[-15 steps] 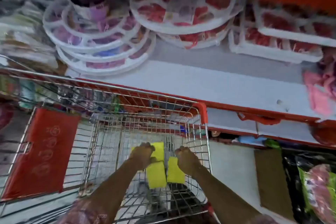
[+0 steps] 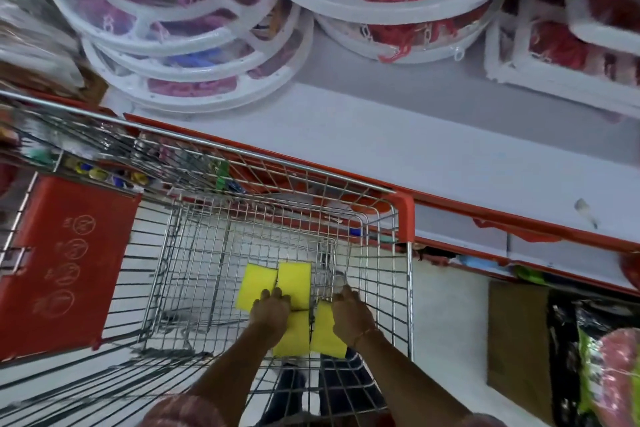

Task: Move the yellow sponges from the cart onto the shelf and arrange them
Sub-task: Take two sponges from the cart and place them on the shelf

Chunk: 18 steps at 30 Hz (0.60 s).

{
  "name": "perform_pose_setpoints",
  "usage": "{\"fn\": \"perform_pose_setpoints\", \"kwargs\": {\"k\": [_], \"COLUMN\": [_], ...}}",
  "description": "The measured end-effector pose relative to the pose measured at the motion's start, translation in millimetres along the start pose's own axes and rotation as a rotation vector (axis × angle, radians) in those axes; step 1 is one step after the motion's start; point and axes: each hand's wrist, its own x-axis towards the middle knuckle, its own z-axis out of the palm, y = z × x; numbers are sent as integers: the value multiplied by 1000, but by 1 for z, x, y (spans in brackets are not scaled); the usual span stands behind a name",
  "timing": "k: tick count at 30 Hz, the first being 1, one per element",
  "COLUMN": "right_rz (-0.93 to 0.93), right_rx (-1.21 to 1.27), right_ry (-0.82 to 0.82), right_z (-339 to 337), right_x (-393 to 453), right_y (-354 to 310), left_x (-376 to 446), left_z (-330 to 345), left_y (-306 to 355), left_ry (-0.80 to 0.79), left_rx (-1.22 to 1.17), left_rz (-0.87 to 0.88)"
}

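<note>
Sponges (image 2: 294, 279) lie in cart (image 2: 194, 253) before shelf (image 2: 415, 149).

Four flat yellow sponges (image 2: 294, 279) clustered, edges touching, in wire cart (image 2: 381, 218)

Both hands, the left (image 2: 272, 308) and the right (image 2: 349, 310), hide parts of the yellow sponges (image 2: 294, 279). The round packs (image 2: 194, 45) at 11 o'clock blur, and the top edge cuts them.

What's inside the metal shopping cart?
Four flat yellow sponges lie on the bottom of the wire shopping cart. The left hand and right hand cover parts of them, so anything under the hands is hidden.
</note>
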Motion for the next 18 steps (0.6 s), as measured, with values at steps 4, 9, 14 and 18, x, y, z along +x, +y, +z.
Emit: {"fn": "perform_pose_setpoints", "kwargs": {"k": [4, 9, 14, 18], "right_rz": [23, -20, -107, -142], "right_rx": [91, 270, 491, 651], "right_ry": [2, 15, 217, 368], "right_z": [-8, -32, -77, -134], "right_x": [-4, -25, -59, -84], "right_y": [-1, -5, -7, -9], "left_x": [-9, -28, -48, -76], "left_z": [-1, -22, -78, -146], "left_y": [-6, -27, -51, -57], "left_ry": [-46, -13, 103, 170], "left_rx": [-254, -597, -737, -886], "left_rz": [-10, 38, 198, 319]}}
